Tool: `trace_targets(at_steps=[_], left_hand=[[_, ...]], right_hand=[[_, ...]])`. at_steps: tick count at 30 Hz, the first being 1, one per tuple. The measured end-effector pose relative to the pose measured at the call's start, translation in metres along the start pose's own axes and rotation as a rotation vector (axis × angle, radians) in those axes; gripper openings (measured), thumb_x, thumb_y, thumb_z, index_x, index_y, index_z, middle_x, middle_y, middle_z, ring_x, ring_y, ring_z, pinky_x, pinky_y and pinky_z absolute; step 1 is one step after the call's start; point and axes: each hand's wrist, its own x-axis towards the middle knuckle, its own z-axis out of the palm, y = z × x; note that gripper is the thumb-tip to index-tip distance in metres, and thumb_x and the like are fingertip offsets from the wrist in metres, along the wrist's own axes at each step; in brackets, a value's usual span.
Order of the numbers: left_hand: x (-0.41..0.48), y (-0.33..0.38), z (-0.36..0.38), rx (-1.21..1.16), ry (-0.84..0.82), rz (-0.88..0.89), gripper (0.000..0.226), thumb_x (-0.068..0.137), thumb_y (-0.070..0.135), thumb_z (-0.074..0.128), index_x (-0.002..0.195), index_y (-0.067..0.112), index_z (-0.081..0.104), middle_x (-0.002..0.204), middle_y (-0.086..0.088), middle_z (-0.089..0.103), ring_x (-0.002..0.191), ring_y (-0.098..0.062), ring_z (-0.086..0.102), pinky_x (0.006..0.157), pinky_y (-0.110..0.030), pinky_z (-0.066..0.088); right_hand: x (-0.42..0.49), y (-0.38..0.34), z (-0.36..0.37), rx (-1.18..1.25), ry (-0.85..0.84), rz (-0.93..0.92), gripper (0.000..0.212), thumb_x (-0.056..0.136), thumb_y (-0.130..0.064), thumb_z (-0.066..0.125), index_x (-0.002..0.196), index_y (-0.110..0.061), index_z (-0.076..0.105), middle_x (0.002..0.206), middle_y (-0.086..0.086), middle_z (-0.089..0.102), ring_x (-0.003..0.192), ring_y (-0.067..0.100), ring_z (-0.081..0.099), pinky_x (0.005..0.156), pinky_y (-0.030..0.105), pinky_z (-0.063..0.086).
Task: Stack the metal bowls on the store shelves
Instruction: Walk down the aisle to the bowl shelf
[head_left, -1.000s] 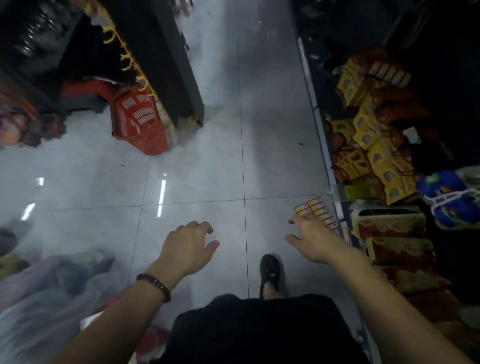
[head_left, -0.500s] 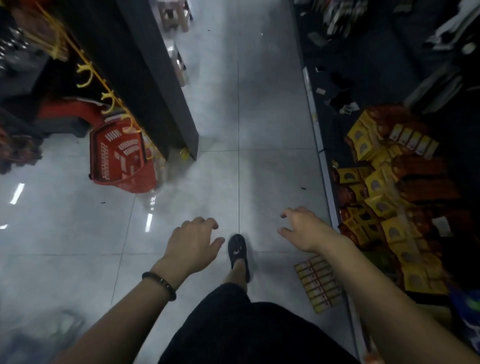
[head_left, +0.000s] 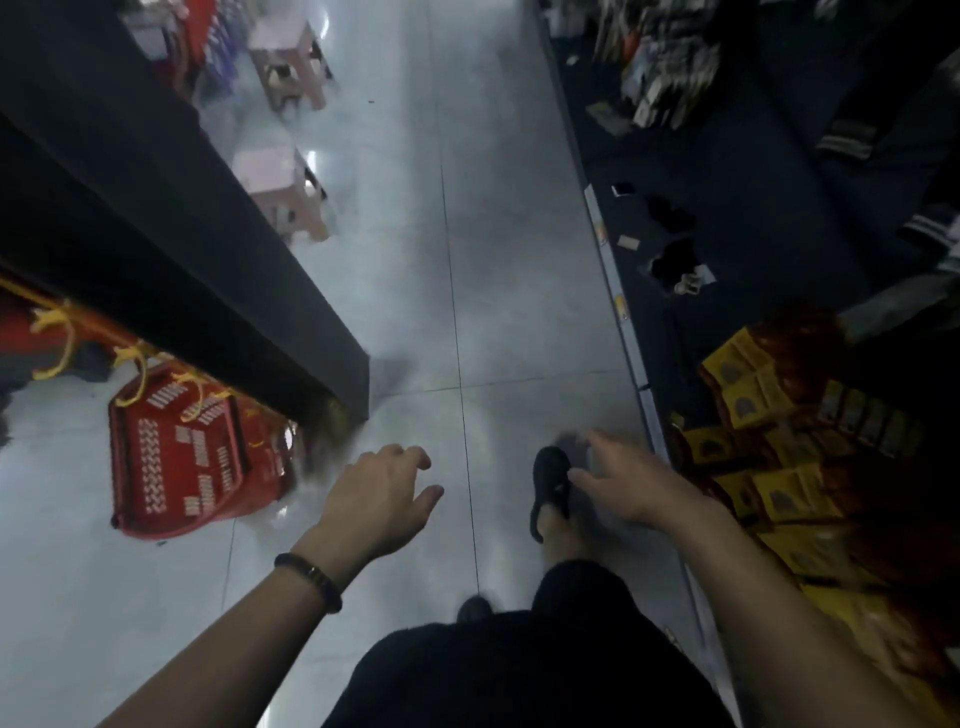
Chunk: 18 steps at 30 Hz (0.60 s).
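Walking store aisle, both hands empty, no metal bowls in view.
Left hand (head_left: 379, 499) and right hand (head_left: 631, 486) held out with fingers loosely spread, grasping nothing. Risk: red basket (head_left: 182, 447) at 9 o'clock and yellow packets (head_left: 779, 488) at 3 o'clock crowd the floor (head_left: 519, 260); a foot could clip them mid-stride.

Head view, steeply down at aisle floor (head_left: 519, 260)

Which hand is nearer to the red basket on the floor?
Left. The left hand hangs just right of the red basket; the right hand is farther right, near the yellow packets.
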Motion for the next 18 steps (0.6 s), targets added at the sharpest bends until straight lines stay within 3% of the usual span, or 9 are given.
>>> trace_targets(at_steps=[4, 7, 9, 15, 18], left_hand=[[0.090, 0.004, -0.044, -0.002, -0.009, -0.038, 0.048, 0.100, 0.061, 0.053, 0.135, 0.030, 0.058, 0.132, 0.002, 0.063, 0.119, -0.022, 0.062, 0.096, -0.042, 0.053], [0.147, 0.010, -0.083, -0.018, -0.046, -0.090, 0.048, 0.100, 0.063, 0.051, 0.136, 0.032, 0.058, 0.134, 0.003, 0.064, 0.120, -0.022, 0.063, 0.097, -0.043, 0.053], [0.185, 0.013, -0.109, -0.028, -0.043, -0.118, 0.048, 0.100, 0.064, 0.050, 0.137, 0.034, 0.057, 0.134, 0.006, 0.063, 0.121, -0.020, 0.062, 0.094, -0.040, 0.052], [0.293, -0.003, -0.180, -0.086, 0.015, -0.189, 0.048, 0.098, 0.064, 0.050, 0.135, 0.035, 0.058, 0.123, 0.005, 0.065, 0.115, -0.024, 0.063, 0.094, -0.044, 0.053], [0.347, -0.026, -0.207, -0.124, 0.042, -0.209, 0.048, 0.098, 0.062, 0.052, 0.135, 0.033, 0.059, 0.124, 0.005, 0.064, 0.114, -0.024, 0.063, 0.095, -0.044, 0.053]], right_hand=[[0.090, 0.010, -0.069, 0.043, -0.005, -0.006, 0.057, 0.102, -0.047, 0.059, 0.149, -0.017, 0.049, 0.149, 0.010, 0.049, 0.135, 0.031, 0.051, 0.110, 0.042, 0.046], [0.151, 0.010, -0.124, -0.003, -0.059, -0.016, 0.062, 0.098, -0.061, 0.049, 0.144, -0.019, 0.054, 0.144, 0.006, 0.049, 0.133, 0.033, 0.053, 0.103, 0.038, 0.047], [0.188, 0.005, -0.158, -0.024, -0.092, -0.019, 0.057, 0.100, -0.055, 0.054, 0.145, -0.020, 0.051, 0.143, 0.007, 0.051, 0.130, 0.033, 0.054, 0.098, 0.036, 0.046], [0.295, -0.042, -0.257, -0.087, -0.133, -0.080, 0.061, 0.100, -0.053, 0.061, 0.150, -0.022, 0.045, 0.151, 0.011, 0.046, 0.130, 0.032, 0.053, 0.107, 0.046, 0.048], [0.355, -0.078, -0.294, -0.117, -0.126, -0.107, 0.060, 0.102, -0.052, 0.059, 0.152, -0.022, 0.045, 0.151, 0.010, 0.047, 0.129, 0.028, 0.054, 0.104, 0.043, 0.049]])
